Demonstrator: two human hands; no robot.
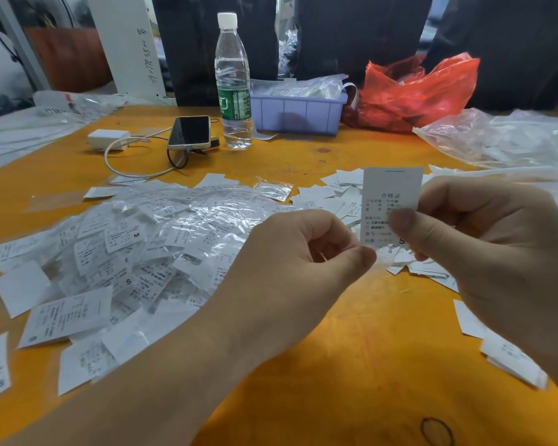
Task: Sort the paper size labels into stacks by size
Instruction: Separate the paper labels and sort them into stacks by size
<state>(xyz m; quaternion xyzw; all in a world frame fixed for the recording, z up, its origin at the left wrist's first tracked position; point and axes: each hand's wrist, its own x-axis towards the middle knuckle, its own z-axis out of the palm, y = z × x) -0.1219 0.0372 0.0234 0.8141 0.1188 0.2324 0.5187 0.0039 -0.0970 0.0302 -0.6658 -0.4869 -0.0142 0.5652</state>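
While your right hand pinches an upright paper label between thumb and fingers, its lower edge shows a printed S. Your left hand sits just left of it, thumb and forefinger pressed together at the label's lower left corner; whether they hold the paper itself or a clear film, I cannot tell. A loose heap of labels and clear sleeves covers the orange table at near left. A smaller pile of labels lies behind your hands. A water bottle, phone and blue bin stand far.
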